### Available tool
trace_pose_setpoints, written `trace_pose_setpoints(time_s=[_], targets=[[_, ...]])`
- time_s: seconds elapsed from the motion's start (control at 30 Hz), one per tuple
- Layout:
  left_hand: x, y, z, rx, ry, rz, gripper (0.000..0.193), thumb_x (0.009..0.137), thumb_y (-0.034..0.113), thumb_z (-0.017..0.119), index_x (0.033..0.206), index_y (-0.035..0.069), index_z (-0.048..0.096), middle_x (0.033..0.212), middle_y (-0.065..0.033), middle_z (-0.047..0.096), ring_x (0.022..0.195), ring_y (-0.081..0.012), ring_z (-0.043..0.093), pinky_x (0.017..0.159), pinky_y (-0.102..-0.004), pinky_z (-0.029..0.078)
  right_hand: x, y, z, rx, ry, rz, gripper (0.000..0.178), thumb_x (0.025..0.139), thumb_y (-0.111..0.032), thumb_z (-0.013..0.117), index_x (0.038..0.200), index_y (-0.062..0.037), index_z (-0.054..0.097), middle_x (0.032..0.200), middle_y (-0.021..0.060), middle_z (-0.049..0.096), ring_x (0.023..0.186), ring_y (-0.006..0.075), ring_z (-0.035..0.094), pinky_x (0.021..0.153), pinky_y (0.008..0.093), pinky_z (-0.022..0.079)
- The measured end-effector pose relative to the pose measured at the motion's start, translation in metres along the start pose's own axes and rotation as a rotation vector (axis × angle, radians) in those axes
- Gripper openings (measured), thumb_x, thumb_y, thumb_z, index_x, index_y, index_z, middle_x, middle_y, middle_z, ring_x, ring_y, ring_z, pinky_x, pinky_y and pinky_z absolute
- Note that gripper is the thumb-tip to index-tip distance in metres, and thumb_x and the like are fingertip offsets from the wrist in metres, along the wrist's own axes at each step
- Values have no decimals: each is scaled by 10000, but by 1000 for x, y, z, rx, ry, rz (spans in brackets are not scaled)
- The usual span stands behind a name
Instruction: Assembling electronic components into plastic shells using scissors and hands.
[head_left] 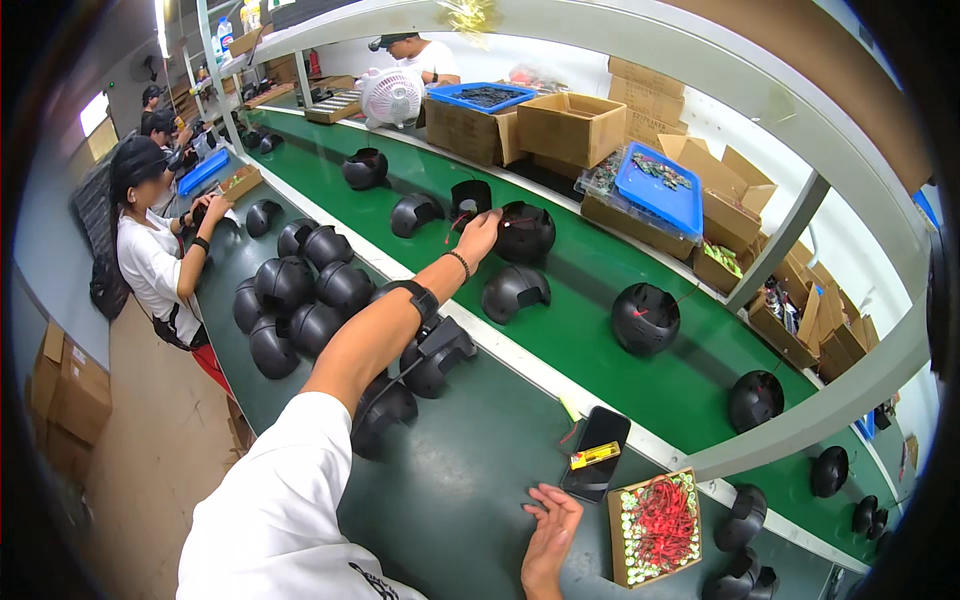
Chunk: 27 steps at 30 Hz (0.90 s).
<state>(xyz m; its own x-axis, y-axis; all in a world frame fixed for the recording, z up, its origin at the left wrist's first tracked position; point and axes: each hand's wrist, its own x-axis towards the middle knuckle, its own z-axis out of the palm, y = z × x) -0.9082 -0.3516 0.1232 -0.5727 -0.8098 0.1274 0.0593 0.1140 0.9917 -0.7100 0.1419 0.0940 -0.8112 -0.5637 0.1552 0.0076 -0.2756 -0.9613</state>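
My left arm stretches across to the green conveyor belt. Its hand (480, 236) grips the rim of a black, hollow round shell (527, 234) that has a cut-out opening. Just left of those fingers stands a black open shell part (470, 198), with a thin red wire beside it. Another black shell (515, 292) lies on the belt below my left hand. Low in the view, my right hand (552, 528) is over the dark table, its fingers loosely bent and apart, holding nothing. Nearest to it are a black phone (600, 455) with a yellow object (595, 456) on top, and a box of batteries with red wires (658, 528).
Several black shells (285, 284) cluster on the table (440, 500) beneath my left arm. More shells (645, 318) sit along the belt (575, 345). A grey frame post (775, 245) rises beyond it, near cartons (570, 128) and a blue tray (660, 188). A co-worker (160, 235) sits at the left.
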Motion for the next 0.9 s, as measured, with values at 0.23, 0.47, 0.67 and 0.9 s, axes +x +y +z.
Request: trace_pose_setpoints(time_s=[0.23,0.47,0.67,0.9], targets=[[44,-33,-60,107,432,-351,622,971,528,639,1262,-20,677,1085,-197,738,988,-368,744,801,-484,659,1,1,7,13,-41,-3,727,1081,-658,386,1408,-9,406,1432,219,501,1301,316,565,1038,448,467],[71,-30,-82,-290,214,-344,521,990,323,725,1298,-76,590,1194,-202,646,902,-356,765,700,-407,706,0,2,9,22,-59,-18,646,1101,-589,407,1394,-13,429,1432,209,514,1298,314,567,1029,438,471],[35,8,-72,-324,167,-290,335,1088,133,550,1346,-78,512,1311,-198,599,1061,-348,730,853,-397,699,-2,3,5,-29,-68,-46,483,1144,-412,387,1384,2,444,1426,212,527,1299,317,583,1020,450,504],[-96,121,-108,19,-441,-14,431,1101,234,604,1424,-40,525,1290,-146,669,1111,-248,721,994,-364,602,-4,-4,2,-135,14,-54,376,1144,-328,410,1357,-22,462,1369,152,541,1221,255,599,939,400,538]])
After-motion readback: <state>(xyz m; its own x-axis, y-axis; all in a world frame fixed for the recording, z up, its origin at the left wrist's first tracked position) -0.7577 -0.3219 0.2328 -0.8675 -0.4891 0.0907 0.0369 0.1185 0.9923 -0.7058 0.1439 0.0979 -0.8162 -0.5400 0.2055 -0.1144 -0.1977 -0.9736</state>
